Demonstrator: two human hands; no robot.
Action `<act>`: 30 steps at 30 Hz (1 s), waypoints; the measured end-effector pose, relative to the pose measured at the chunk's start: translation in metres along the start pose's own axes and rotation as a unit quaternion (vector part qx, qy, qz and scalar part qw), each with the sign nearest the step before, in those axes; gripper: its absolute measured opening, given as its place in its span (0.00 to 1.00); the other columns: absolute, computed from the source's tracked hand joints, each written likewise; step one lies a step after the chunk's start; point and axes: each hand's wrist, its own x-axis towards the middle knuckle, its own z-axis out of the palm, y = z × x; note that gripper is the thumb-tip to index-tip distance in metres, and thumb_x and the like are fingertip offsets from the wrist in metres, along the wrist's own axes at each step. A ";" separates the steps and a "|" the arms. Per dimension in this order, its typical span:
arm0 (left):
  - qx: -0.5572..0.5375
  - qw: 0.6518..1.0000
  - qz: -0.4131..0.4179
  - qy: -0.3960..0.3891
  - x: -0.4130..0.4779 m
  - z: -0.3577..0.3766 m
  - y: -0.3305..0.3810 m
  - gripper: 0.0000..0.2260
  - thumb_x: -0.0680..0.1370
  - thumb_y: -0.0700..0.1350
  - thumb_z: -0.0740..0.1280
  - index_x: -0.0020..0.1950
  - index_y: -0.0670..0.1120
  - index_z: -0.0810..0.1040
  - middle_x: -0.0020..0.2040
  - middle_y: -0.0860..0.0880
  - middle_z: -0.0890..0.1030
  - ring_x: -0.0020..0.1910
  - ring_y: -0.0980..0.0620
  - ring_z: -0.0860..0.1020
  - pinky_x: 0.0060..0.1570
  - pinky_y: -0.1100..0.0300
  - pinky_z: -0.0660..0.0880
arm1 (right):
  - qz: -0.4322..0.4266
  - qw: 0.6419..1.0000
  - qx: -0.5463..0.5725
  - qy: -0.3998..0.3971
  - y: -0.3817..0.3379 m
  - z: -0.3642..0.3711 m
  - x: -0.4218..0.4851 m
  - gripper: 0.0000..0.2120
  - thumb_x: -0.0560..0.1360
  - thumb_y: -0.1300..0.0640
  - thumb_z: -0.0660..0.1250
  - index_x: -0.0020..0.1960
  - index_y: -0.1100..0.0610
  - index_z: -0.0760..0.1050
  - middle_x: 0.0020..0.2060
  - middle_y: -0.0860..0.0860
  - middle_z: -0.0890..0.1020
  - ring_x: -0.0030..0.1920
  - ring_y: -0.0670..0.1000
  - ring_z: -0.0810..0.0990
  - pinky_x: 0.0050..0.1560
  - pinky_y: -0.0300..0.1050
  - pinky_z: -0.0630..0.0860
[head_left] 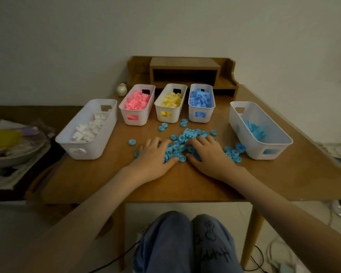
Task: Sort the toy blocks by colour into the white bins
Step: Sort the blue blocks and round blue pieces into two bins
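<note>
Off the table's (185, 184) left edge, at nine o'clock from the middle, lies a heap of papers (14, 146). Next, at ten o'clock, a white bin (98, 142) stands slantwise and holds white blocks (89, 129). At eleven o'clock a small pale jar (121, 89) sits just behind the bin of pink blocks (136, 101). The left hand (156, 156) lies palm down on the table, its fingers loosely spread and reaching toward one o'clock. The fingers and thumb touch the left edge of the loose light-blue blocks (177, 148) and grip nothing that can be seen. Those loose blocks, many of them small rings, are heaped at the table's middle, with strays scattered around. At twelve o'clock stand the bin of yellow blocks (171, 102) and, beside it, the bin of darker blue blocks (201, 99); behind them is a wooden shelf (185, 69). The right hand (209, 154) rests palm down on the heap's right side. Its fingers are relaxed and point toward eleven o'clock, pressing on the blocks without pinching any. At two o'clock the last bin (242, 134) holds a few light-blue pieces (254, 130), with more strays close by its near end.
</note>
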 end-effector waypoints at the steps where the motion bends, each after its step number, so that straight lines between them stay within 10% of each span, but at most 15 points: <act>1: 0.006 1.000 0.002 0.012 0.002 0.002 0.000 0.27 0.78 0.62 0.56 0.74 0.51 0.59 0.68 0.48 0.63 0.67 0.48 0.61 0.65 0.51 0.61 | -0.004 1.000 0.003 0.007 0.001 0.000 0.004 0.17 0.77 0.47 0.60 0.63 0.52 0.68 0.58 0.50 0.73 0.57 0.52 0.68 0.56 0.45 0.68; 18: 0.016 0.996 -0.020 0.086 0.016 -0.007 0.017 0.18 0.81 0.52 0.57 0.68 0.47 0.66 0.64 0.47 0.71 0.59 0.49 0.73 0.46 0.58 0.70 | -0.087 0.978 -0.192 0.007 -0.004 0.000 0.027 0.16 0.78 0.60 0.58 0.66 0.59 0.64 0.52 0.55 0.78 0.51 0.55 0.77 0.37 0.47 0.70; 30: 0.003 0.996 -0.018 0.086 0.034 -0.028 0.043 0.16 0.81 0.50 0.58 0.66 0.45 0.69 0.60 0.46 0.73 0.59 0.46 0.72 0.48 0.54 0.71 | 0.071 0.981 -0.021 0.177 0.013 -0.037 0.032 0.07 0.79 0.59 0.59 0.56 0.56 0.66 0.46 0.53 0.78 0.39 0.50 0.75 0.34 0.43 0.71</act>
